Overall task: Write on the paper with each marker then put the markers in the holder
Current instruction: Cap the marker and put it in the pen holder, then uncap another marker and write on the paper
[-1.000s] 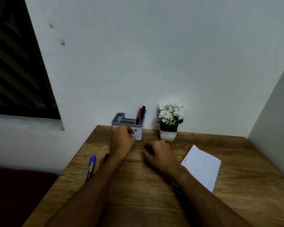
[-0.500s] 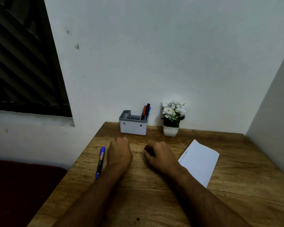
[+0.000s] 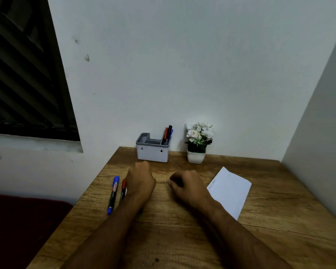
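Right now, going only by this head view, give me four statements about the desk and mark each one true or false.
1. The holder has pens standing in its right-hand compartment. True.
2. The blue marker is in the right hand. False: it lies on the table, left of the left hand.
3. The paper lies right of both hands. True.
4. The flower pot stands left of the holder. False: right of it.

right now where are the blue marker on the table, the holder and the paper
blue marker [image 3: 113, 194], head view, middle of its barrel near the label
holder [image 3: 152, 153], head view, white front wall between the two small holes
paper [image 3: 231, 193], head view, blank middle of the sheet
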Demonstrator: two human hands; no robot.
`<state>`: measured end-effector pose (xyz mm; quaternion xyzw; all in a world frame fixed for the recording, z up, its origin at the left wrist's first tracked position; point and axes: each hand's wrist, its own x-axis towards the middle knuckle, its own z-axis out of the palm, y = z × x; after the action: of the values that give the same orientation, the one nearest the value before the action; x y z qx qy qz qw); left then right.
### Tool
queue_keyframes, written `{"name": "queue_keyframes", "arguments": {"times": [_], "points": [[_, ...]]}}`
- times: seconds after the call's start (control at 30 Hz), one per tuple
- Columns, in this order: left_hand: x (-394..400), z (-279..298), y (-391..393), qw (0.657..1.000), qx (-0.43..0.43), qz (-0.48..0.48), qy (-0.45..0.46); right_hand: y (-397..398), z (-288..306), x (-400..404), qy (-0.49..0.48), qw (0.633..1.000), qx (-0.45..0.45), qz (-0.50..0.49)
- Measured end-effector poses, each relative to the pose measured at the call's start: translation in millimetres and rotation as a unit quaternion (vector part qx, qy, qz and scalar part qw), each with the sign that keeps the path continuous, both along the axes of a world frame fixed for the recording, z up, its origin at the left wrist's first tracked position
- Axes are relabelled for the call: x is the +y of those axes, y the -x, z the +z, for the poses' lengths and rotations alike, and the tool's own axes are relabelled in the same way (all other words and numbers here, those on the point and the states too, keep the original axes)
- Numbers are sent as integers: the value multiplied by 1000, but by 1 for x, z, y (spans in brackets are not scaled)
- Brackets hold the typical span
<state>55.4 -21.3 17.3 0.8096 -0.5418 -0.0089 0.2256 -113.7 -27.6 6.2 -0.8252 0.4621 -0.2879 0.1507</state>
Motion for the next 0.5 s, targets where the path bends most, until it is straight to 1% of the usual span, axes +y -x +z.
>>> {"name": "queue_keyframes", "arguments": {"times": [0.1,0.17,0.2,0.27,0.3,0.37,0.43,0.5], "points": [[-8,6,6,992,124,2,24,0,2,-1,-10,999,-36,-8],[-15,10,8,971,238,5,32,0,5,0,-17,999,-51,-9],[-17,11,9,950,308,5,42,-1,7,1,-20,998,-58,-7],[-17,15,15,892,447,0,68,-2,9,3,-26,997,-77,-5],[-15,18,19,862,500,-2,85,-2,8,2,-28,996,-87,-8],[-13,20,27,809,577,3,113,-1,8,0,-30,995,-94,-22],[-13,21,33,758,642,7,118,1,6,-5,-30,994,-92,-42],[-15,20,37,724,683,0,98,4,5,-9,-29,993,-96,-66]]}}
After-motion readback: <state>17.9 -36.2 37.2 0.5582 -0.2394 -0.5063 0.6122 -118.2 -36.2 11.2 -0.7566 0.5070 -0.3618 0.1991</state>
